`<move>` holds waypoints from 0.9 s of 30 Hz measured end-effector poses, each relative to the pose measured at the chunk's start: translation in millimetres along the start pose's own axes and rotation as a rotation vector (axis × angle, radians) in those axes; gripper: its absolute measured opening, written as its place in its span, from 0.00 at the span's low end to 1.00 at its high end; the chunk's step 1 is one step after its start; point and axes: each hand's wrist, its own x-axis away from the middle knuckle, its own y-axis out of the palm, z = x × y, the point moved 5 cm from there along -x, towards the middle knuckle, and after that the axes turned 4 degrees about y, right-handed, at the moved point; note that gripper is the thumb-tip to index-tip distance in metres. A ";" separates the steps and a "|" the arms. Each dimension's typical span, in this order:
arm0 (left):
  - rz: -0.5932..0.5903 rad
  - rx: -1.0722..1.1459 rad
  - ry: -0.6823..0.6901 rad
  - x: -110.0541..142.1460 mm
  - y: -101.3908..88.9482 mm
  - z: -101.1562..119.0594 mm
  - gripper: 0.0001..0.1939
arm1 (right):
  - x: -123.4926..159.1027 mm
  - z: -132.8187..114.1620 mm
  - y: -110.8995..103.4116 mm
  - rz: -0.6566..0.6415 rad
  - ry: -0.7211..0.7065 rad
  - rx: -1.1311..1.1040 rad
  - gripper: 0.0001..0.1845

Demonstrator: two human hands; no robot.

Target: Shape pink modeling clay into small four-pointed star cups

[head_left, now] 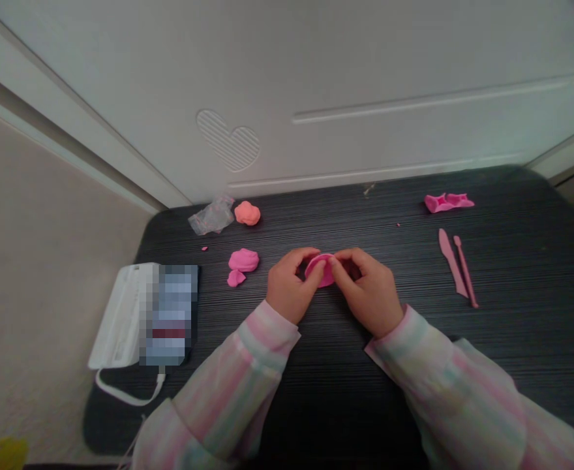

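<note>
Between my two hands is a flattened round piece of pink modelling clay, held up just over the dark table. My left hand pinches its left side, thumb on the near face and fingers behind. On the other side, my right hand grips the upper right edge between thumb and fingers. Both thumbs nearly meet at the top of the disc. Left of my hands lie a larger pink clay lump and a smaller pink lump, close together. An orange clay lump sits behind them.
A pink clay knife and a thin pink modelling stick lie at right, with a crumpled pink strip behind. A clear plastic wrapper is at back left. Near the left edge, a phone is cabled beside a white device.
</note>
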 end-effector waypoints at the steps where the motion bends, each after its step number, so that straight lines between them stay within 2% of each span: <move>1: 0.007 -0.003 0.000 0.0 0.0 -0.6 0.08 | 0.1 0.6 0.7 -0.011 0.015 -0.016 0.06; 4: 0.025 -0.015 0.009 -0.1 0.0 -2.3 0.07 | 0.6 2.0 3.3 -0.051 0.042 -0.021 0.08; 7: 0.013 -0.017 0.016 -0.2 0.8 -3.5 0.08 | 0.5 1.6 6.0 -0.084 0.011 0.058 0.08; 13: 0.098 -0.026 0.035 -0.2 -6.7 -3.7 0.11 | -3.2 3.3 5.6 -0.044 -0.057 0.259 0.09; 18: 0.142 0.001 0.116 1.5 -10.9 -1.4 0.10 | -4.9 7.7 6.8 -0.043 -0.037 0.281 0.10; 23: 0.038 -0.095 0.196 4.4 -8.7 1.3 0.11 | -5.0 9.6 5.9 -0.033 0.019 0.240 0.08; 27: -0.072 -0.231 0.285 7.4 -4.9 7.5 0.11 | -5.9 12.8 0.4 0.006 0.086 0.079 0.10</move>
